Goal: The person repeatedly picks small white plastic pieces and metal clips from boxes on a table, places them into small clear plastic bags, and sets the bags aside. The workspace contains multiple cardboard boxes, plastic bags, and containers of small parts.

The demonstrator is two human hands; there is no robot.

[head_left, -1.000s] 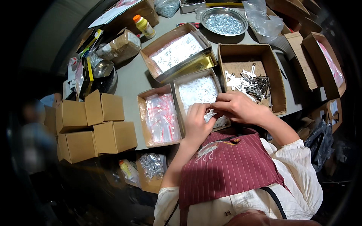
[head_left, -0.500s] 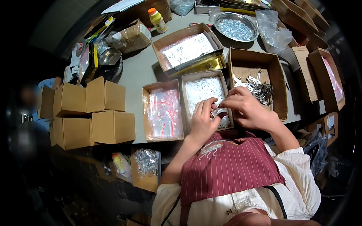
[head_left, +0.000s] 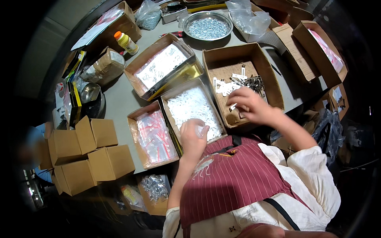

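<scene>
My left hand (head_left: 192, 138) is curled at the near edge of a carton of small white plastic parts (head_left: 194, 104). Something pale and see-through shows at its fingertips, too unclear to name. Over the near side of a larger cardboard box (head_left: 276, 92), my right hand (head_left: 253, 106) pinches a small metal piece (head_left: 233, 107) with a light-coloured end. Beyond that hand, slim metal brackets (head_left: 254, 84), some bright and some dark, lie piled in the box. Left of the white parts, a shallow carton (head_left: 135, 137) contains clear zip bags (head_left: 152, 133) with red strips.
Behind stand a box with a handwritten sheet (head_left: 162, 65), a yellow bottle with an orange cap (head_left: 127, 43) and a metal bowl of small shiny parts (head_left: 208, 27). Empty brown cartons (head_left: 111, 162) crowd the left edge. Another person's arm (head_left: 48, 129) shows at far left.
My hands were together over the white parts and are now apart. The right one has moved to the bracket box; the left stays by the white parts. The view has turned.
</scene>
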